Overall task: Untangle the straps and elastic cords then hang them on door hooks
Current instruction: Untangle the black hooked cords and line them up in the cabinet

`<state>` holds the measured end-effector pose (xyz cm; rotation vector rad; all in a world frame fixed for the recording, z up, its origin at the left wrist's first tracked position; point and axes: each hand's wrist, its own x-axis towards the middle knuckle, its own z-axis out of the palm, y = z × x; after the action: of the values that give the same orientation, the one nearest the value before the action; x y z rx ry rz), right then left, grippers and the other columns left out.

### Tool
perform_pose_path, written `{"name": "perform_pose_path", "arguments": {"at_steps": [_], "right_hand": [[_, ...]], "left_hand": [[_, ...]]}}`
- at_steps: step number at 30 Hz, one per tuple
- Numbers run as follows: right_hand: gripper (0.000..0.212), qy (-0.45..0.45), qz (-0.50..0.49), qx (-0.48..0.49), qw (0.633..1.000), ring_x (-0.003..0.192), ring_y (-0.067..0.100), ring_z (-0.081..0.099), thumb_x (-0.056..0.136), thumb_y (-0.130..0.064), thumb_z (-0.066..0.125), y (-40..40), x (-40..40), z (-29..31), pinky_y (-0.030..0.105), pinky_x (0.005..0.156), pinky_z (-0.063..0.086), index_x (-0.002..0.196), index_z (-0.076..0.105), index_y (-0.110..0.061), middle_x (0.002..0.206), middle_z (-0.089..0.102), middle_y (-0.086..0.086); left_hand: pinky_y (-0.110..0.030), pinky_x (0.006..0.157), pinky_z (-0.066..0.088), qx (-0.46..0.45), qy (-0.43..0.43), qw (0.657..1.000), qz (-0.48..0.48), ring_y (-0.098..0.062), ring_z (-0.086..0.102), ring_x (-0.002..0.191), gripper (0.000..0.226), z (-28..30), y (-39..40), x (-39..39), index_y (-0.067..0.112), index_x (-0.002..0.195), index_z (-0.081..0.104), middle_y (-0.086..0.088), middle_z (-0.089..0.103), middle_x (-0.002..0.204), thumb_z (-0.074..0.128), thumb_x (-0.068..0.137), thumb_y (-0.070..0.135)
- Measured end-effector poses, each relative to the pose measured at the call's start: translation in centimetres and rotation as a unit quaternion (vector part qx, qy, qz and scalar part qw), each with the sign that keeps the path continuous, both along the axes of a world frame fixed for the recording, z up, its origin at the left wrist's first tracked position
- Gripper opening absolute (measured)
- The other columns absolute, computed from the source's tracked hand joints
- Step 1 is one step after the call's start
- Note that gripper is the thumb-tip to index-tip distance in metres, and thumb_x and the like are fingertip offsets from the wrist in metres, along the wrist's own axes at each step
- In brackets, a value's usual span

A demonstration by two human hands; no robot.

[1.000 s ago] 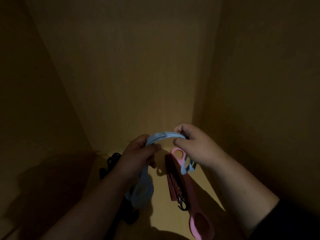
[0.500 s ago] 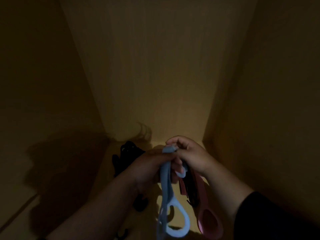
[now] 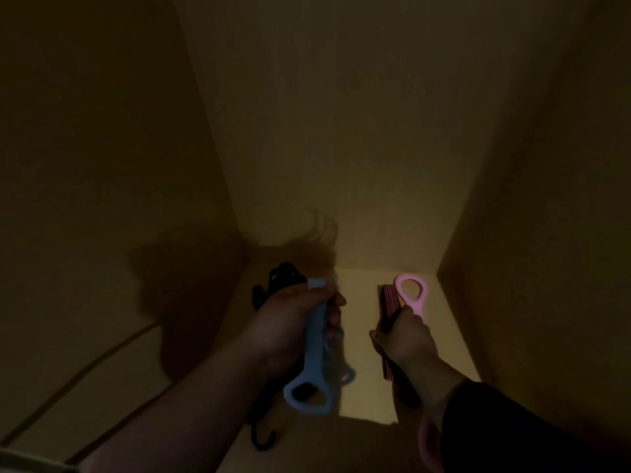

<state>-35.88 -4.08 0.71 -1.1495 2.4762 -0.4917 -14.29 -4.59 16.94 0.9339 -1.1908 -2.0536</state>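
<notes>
My left hand [image 3: 293, 322] grips a light blue band [image 3: 316, 356] folded double, its looped ends hanging down below the fist. My right hand [image 3: 404, 339] is down on the shelf floor, fingers curled around a red and black striped strap [image 3: 387, 305] that lies beside a pink band [image 3: 411, 293] with a ring-shaped end. A black cord bundle [image 3: 281, 276] lies behind my left hand, and a black hook [image 3: 264, 440] shows below my left forearm.
I am looking into a dim wooden cupboard with a back wall [image 3: 341, 148], a left side panel [image 3: 102, 165] and a right side panel [image 3: 546, 199]. The lit shelf floor [image 3: 362, 336] lies between my hands.
My right hand let go of the blue band and dropped to the striped strap on the shelf. My left hand kept the blue band, now folded and hanging. The view tilted up slightly.
</notes>
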Motion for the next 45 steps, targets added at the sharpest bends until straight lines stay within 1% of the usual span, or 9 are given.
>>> {"name": "perform_pose_path", "arguments": {"at_steps": [3, 9, 15, 23, 28, 33, 38, 42, 45], "right_hand": [[0.036, -0.026, -0.038, 0.007, 0.999, 0.077, 0.023, 0.066, 0.086, -0.047, 0.048, -0.7, 1.0, -0.8, 0.037, 0.070, 0.059, 0.101, 0.057, -0.016, 0.087, 0.066, 0.002], [0.022, -0.094, 0.022, 0.062, 0.993, 0.072, 0.018, 0.063, 0.083, -0.037, 0.059, -1.6, 1.1, 0.7, 0.024, 0.057, 0.046, 0.091, 0.067, -0.017, 0.077, 0.066, 0.000], [0.031, -0.023, 0.057, 0.070, 0.996, 0.077, 0.016, 0.062, 0.086, -0.037, 0.057, -0.5, 2.1, 0.3, 0.024, 0.058, 0.049, 0.111, 0.059, -0.018, 0.089, 0.063, -0.002], [0.017, -0.368, 0.001, -0.012, 0.930, 0.075, 0.027, 0.066, 0.085, -0.013, 0.061, 1.7, 3.8, 5.3, 0.034, 0.069, 0.053, 0.094, 0.072, -0.004, 0.080, 0.071, 0.011], [0.014, -0.447, 0.048, -0.124, 0.884, 0.064, 0.019, 0.059, 0.084, -0.003, 0.053, 6.6, 7.5, 13.2, 0.033, 0.063, 0.048, 0.089, 0.064, -0.010, 0.074, 0.064, 0.007], [0.008, -0.453, 0.040, -0.187, 0.871, 0.054, 0.005, 0.057, 0.086, -0.020, 0.063, 12.5, 12.8, 16.7, 0.026, 0.058, 0.046, 0.089, 0.070, -0.022, 0.062, 0.066, -0.008], [0.019, -0.460, -0.046, -0.215, 0.860, 0.055, 0.010, 0.060, 0.083, -0.020, 0.067, 17.1, 16.3, 15.4, 0.036, 0.062, 0.052, 0.102, 0.066, -0.016, 0.065, 0.063, -0.010], [0.012, -0.458, -0.096, -0.300, 0.831, 0.055, 0.019, 0.055, 0.084, -0.023, 0.072, 21.7, 18.7, 14.4, 0.035, 0.060, 0.050, 0.095, 0.068, -0.023, 0.071, 0.057, 0.004], [0.006, -0.431, -0.159, -0.367, 0.809, 0.055, 0.017, 0.055, 0.088, -0.023, 0.071, 25.7, 20.6, 14.2, 0.032, 0.058, 0.049, 0.094, 0.070, -0.024, 0.066, 0.060, -0.001]], "left_hand": [[-0.028, 0.049, 0.044, 0.004, -0.025, 0.999, 0.023, -0.019, 0.051, 0.048, 0.027, -1.0, 0.3, 0.3, 0.003, 0.076, 0.064, -0.008, 0.056, 0.058, 0.050, 0.095, 0.016], [-0.027, 0.049, 0.044, 0.044, -0.059, 0.997, 0.036, -0.017, 0.051, 0.050, 0.027, -1.9, 0.7, 1.4, 0.005, 0.077, 0.064, -0.006, 0.055, 0.061, 0.051, 0.097, 0.018], [-0.031, 0.057, 0.043, 0.057, -0.062, 0.994, 0.069, -0.020, 0.052, 0.053, 0.031, -2.1, 0.8, 1.9, 0.006, 0.069, 0.068, -0.008, 0.057, 0.059, 0.054, 0.096, 0.016], [-0.027, 0.047, 0.040, 0.047, -0.037, 0.996, 0.067, -0.018, 0.047, 0.046, 0.017, -2.5, 1.1, 2.0, 0.004, 0.073, 0.058, -0.007, 0.050, 0.058, 0.069, 0.079, 0.015], [-0.032, 0.054, 0.043, 0.002, -0.053, 0.996, 0.078, -0.017, 0.049, 0.050, 0.032, -2.7, 1.6, 2.1, 0.009, 0.090, 0.065, -0.004, 0.057, 0.062, 0.078, 0.075, 0.034], [-0.037, 0.065, 0.042, -0.020, 0.009, 0.999, -0.035, -0.025, 0.050, 0.061, 0.051, -0.5, 3.1, 2.0, 0.007, 0.103, 0.063, -0.015, 0.056, 0.075, 0.082, 0.070, 0.041], [-0.023, 0.045, 0.036, -0.062, 0.018, 0.987, -0.144, -0.014, 0.048, 0.046, 0.007, 1.0, 6.3, 2.5, 0.013, 0.088, 0.064, -0.005, 0.059, 0.065, 0.066, 0.088, 0.019], [-0.025, 0.049, 0.039, -0.108, -0.003, 0.971, -0.212, -0.012, 0.052, 0.049, 0.006, 0.6, 9.5, 2.5, 0.016, 0.082, 0.066, -0.002, 0.062, 0.063, 0.066, 0.088, 0.016], [-0.029, 0.056, 0.042, -0.107, 0.010, 0.956, -0.272, -0.020, 0.055, 0.058, 0.005, -0.3, 12.6, 1.9, 0.013, 0.082, 0.065, -0.005, 0.064, 0.068, 0.066, 0.087, 0.015]]}}
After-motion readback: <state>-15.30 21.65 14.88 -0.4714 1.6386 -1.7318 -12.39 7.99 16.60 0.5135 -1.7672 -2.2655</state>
